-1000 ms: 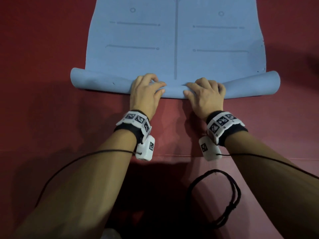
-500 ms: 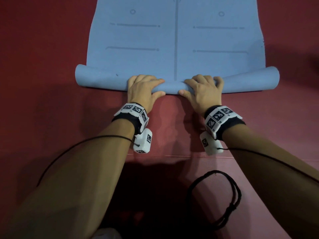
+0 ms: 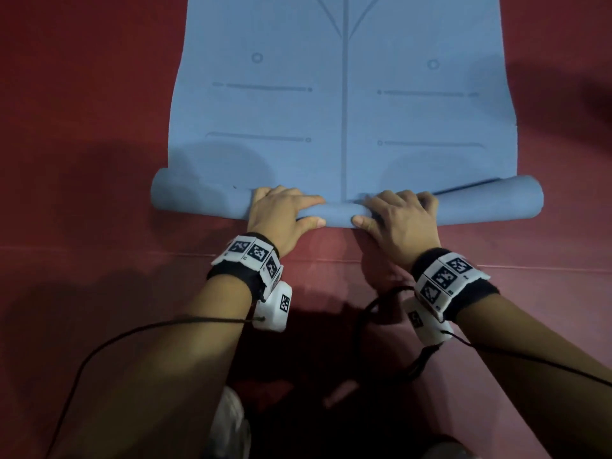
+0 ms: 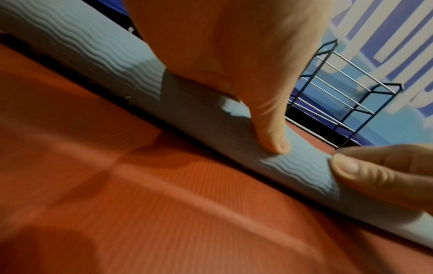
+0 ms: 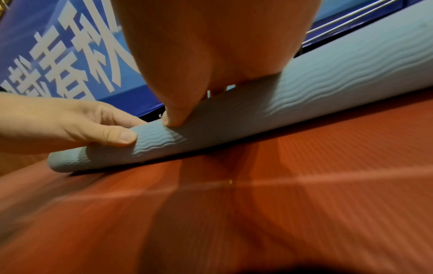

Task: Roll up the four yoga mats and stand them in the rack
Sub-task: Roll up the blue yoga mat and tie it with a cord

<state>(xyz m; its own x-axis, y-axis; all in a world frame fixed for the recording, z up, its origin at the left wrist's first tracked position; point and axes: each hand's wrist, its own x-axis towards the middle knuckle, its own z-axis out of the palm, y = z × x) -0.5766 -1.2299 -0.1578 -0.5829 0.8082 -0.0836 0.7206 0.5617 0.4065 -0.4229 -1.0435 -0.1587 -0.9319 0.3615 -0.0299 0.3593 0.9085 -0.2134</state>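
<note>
Curling over blue mat roll, both hands

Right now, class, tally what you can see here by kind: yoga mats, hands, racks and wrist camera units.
Blue yoga mat, partly rolled: 1
Hands, left hand and right hand, both gripping the roll: 2
Metal rack: 1
White wrist camera units: 2
Total: 6

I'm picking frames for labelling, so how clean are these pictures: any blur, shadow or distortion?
Head view: dim, with heavy shadows on the red floor, and the blue mat bows outward from wide-angle distortion. Left wrist view: near floor smeared, rack fairly sharp. Right wrist view: foreground floor blurred, mat ridges crisp.
</note>
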